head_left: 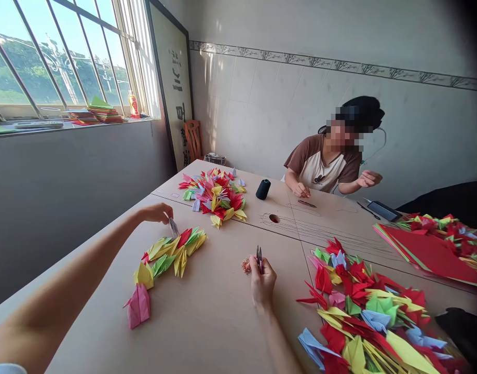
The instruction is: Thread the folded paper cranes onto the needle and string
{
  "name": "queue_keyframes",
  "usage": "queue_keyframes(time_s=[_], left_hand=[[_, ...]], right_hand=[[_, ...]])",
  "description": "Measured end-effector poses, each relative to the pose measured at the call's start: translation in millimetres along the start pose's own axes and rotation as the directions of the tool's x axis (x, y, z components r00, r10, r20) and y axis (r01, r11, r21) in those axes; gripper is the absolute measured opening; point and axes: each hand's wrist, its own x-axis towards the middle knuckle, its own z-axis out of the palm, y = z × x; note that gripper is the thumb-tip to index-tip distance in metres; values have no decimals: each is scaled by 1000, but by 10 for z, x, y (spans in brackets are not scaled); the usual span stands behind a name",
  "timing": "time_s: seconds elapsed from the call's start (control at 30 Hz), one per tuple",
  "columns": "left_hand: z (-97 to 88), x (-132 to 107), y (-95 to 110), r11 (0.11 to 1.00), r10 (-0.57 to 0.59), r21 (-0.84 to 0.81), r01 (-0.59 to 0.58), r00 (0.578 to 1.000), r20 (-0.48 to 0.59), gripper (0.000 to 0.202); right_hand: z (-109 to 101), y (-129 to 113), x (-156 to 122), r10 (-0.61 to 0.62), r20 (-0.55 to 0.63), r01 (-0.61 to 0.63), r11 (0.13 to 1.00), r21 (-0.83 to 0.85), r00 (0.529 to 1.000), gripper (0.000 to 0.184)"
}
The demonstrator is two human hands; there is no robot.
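My left hand point(157, 212) reaches far out and pinches the end of a string of folded paper cranes point(168, 253), yellow, green and red, which trails back to a pink crane point(137, 306) near me. My right hand point(262, 281) rests on the table, closed round small thread snips point(259, 255) with the blades pointing away. A small heap of tiny orange beads point(245, 266) lies just left of the snips.
A big pile of loose coloured cranes point(368, 322) lies at my right, another pile point(217, 195) across the table. A black thread spool point(262, 189), a table hole point(274, 218), red paper sheets point(428, 252) and a phone point(383, 210) lie beyond. Another person point(331, 161) sits opposite.
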Motion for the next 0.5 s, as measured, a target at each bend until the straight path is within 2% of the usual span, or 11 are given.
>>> queue_keyframes(time_s=[0.1, 0.17, 0.23, 0.27, 0.33, 0.4, 0.5], left_hand=[[-149, -138, 101, 992, 15, -124, -22, 998, -64, 22], [-213, -266, 265, 977, 29, -203, -61, 987, -160, 21], [-175, -407, 503, 935, 74, -318, -159, 962, -265, 24], [-100, -475, 643, 887, 117, -395, -240, 943, -312, 26], [179, -596, 936, 736, 183, -560, -381, 908, -378, 30], [610, -683, 1208, 550, 164, -712, -437, 892, -420, 32], [1364, -754, 1504, 283, 103, -907, -312, 950, -295, 30]], right_hand=[[2, -17, -2, 5, -6, -5, 1000, -8, 1000, 30], [3, -11, 2, 1, -1, -1, 1000, -2, 1000, 29], [3, 9, 10, -8, 5, 8, 1000, 11, 1000, 31], [3, 20, 15, -11, 7, 11, 1000, 18, 1000, 31], [3, 35, 21, -8, 6, 7, 999, 35, 1000, 32], [0, 29, 20, 1, 1, -1, 999, 39, 1000, 32], [-14, -21, 8, -14, -37, 14, 1000, 9, 999, 31]])
